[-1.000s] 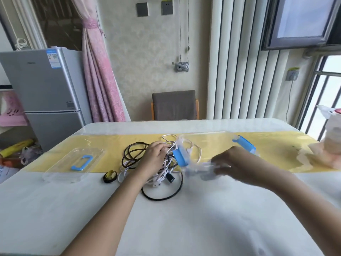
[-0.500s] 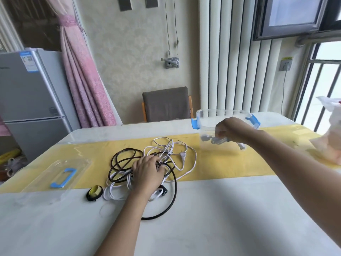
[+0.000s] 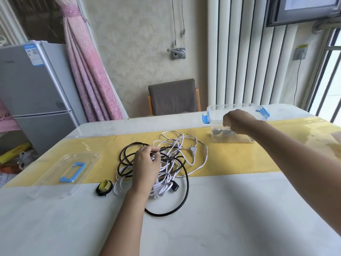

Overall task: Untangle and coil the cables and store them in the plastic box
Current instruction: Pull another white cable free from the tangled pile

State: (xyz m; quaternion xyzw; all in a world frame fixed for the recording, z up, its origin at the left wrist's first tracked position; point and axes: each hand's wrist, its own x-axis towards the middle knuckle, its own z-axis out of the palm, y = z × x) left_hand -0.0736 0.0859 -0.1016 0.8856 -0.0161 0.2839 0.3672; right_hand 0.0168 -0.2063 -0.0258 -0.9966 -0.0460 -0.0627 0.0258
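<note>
A person's left hand [image 3: 146, 164] rests on a tangle at centre frame, its grip clamped on a black cable [image 3: 186, 183] wound through a white cable [image 3: 200, 163] with a two-pin plug [image 3: 193, 150]. The right hand [image 3: 239, 121], at upper right, appears to have its grip curled over the near rim of the clear plastic box [image 3: 215, 117], which stands on the yellow runner [image 3: 239, 159] with a grey cord inside. The box's lid [image 3: 55, 174], blue-handled, lies at left on the surface [image 3: 221, 218], beside a yellow-and-black roll [image 3: 104, 187]. The blue label [image 3: 32, 54] on the refrigerator [image 3: 36, 93] carries a QR code, its text too small to read.
</note>
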